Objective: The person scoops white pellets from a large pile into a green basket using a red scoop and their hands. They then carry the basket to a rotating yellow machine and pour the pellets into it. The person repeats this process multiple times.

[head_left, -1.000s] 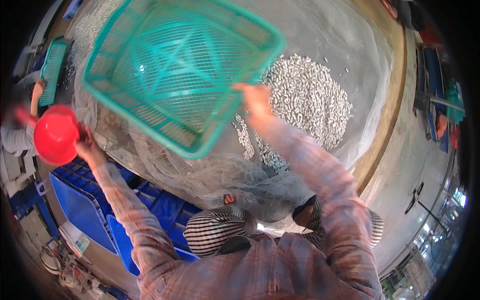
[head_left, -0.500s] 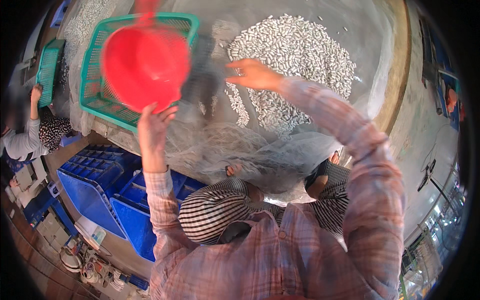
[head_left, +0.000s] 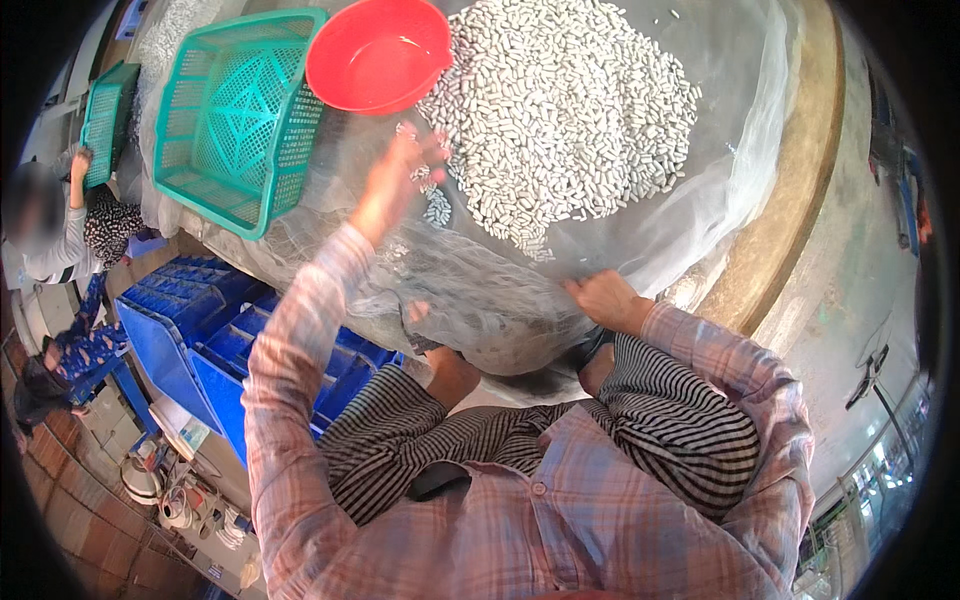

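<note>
A heap of small silvery cylindrical pieces [head_left: 570,120] is spread over a sheet of translucent white netting [head_left: 480,280]. My left hand [head_left: 398,178], slightly blurred, reaches over a few stray pieces at the heap's left edge, its fingers apart and holding nothing. Lower right, my right hand [head_left: 608,302] has its fingers closed at the near edge of the netting, seemingly pinching it. Just beyond my left hand sits a red plastic basin [head_left: 380,60], with no hand on it. A green mesh basket [head_left: 245,120], with no pieces visible inside, stands left of the basin.
Blue plastic crates [head_left: 190,340] stand below the basket on the left. A wooden edge [head_left: 790,255] borders the netting on the right. Far left, another person's hand [head_left: 81,163] is at a second green basket [head_left: 107,125]. My knees are close to the netting's near edge.
The red basin has left my left hand and now rests right of the green basket. My left hand has moved right to the stray pieces; my right hand has drawn back to the netting's edge.
</note>
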`<move>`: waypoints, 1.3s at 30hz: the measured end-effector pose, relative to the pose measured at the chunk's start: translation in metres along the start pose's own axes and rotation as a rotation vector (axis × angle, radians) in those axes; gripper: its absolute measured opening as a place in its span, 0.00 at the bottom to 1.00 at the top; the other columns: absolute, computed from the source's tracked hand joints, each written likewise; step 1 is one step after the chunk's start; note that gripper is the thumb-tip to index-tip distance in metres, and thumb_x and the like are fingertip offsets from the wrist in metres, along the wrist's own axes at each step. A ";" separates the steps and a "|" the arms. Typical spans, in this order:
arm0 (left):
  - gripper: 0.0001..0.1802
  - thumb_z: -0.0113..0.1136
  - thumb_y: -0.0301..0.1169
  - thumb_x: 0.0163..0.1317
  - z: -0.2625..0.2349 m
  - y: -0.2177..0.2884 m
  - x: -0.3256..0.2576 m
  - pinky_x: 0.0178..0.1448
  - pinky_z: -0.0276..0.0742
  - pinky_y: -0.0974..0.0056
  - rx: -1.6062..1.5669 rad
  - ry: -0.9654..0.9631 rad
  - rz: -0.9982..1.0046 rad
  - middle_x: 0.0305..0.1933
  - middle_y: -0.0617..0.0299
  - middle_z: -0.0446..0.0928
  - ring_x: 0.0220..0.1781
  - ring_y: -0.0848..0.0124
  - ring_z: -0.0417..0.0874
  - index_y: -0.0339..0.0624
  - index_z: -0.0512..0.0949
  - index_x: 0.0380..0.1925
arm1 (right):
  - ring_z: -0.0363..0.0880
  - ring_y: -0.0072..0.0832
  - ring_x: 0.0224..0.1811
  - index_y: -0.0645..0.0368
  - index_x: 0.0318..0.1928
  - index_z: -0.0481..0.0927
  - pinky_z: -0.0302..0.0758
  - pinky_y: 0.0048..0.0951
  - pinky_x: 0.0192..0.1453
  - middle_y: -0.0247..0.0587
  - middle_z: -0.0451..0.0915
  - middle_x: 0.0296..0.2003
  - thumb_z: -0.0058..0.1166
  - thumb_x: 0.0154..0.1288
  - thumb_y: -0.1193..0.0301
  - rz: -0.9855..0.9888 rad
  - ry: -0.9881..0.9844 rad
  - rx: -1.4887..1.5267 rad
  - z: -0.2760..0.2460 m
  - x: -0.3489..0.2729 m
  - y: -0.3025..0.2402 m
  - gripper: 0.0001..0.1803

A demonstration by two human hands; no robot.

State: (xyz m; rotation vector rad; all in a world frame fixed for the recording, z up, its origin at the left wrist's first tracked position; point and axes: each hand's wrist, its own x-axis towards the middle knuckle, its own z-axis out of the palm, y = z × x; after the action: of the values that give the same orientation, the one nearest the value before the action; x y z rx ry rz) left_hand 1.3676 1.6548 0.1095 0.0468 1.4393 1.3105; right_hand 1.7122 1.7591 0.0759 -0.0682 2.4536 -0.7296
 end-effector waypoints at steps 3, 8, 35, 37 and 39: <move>0.42 0.61 0.40 0.59 0.043 -0.060 -0.075 0.62 0.67 0.51 1.422 -0.399 0.593 0.64 0.55 0.68 0.61 0.61 0.71 0.49 0.52 0.71 | 0.80 0.42 0.28 0.58 0.38 0.75 0.74 0.40 0.30 0.40 0.80 0.25 0.57 0.46 0.73 -0.125 0.293 0.085 -0.018 -0.007 0.009 0.15; 0.36 0.58 0.22 0.47 0.074 -0.079 -0.106 0.53 0.71 0.52 1.399 -0.179 0.540 0.38 0.55 0.71 0.45 0.55 0.76 0.51 0.68 0.62 | 0.80 0.44 0.27 0.59 0.42 0.80 0.75 0.41 0.30 0.46 0.79 0.25 0.55 0.37 0.78 -0.140 0.495 0.217 -0.096 -0.017 0.009 0.23; 0.29 0.54 0.40 0.63 0.012 0.047 0.022 0.48 0.83 0.53 -0.158 0.437 0.270 0.55 0.42 0.72 0.50 0.50 0.80 0.33 0.63 0.59 | 0.81 0.34 0.33 0.60 0.43 0.83 0.76 0.31 0.36 0.45 0.82 0.34 0.58 0.61 0.69 0.121 0.905 0.428 -0.223 0.001 0.091 0.12; 0.24 0.51 0.33 0.63 -0.017 0.031 0.057 0.48 0.83 0.51 -0.164 0.447 0.308 0.52 0.42 0.73 0.48 0.51 0.81 0.31 0.65 0.55 | 0.82 0.37 0.37 0.59 0.42 0.83 0.77 0.33 0.41 0.45 0.82 0.35 0.59 0.61 0.67 0.132 0.928 0.346 -0.233 0.019 0.112 0.12; 0.20 0.49 0.24 0.56 -0.004 0.030 0.065 0.47 0.83 0.48 -0.160 0.426 0.316 0.44 0.44 0.77 0.45 0.50 0.82 0.27 0.69 0.50 | 0.81 0.39 0.41 0.58 0.43 0.83 0.76 0.34 0.45 0.46 0.82 0.38 0.59 0.61 0.64 0.176 0.969 0.270 -0.236 0.026 0.139 0.13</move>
State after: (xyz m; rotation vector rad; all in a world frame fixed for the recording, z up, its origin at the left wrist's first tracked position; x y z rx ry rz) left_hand 1.3233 1.7056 0.0865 -0.1232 1.7263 1.7691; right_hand 1.5784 1.9867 0.1524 0.7612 3.1354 -1.1986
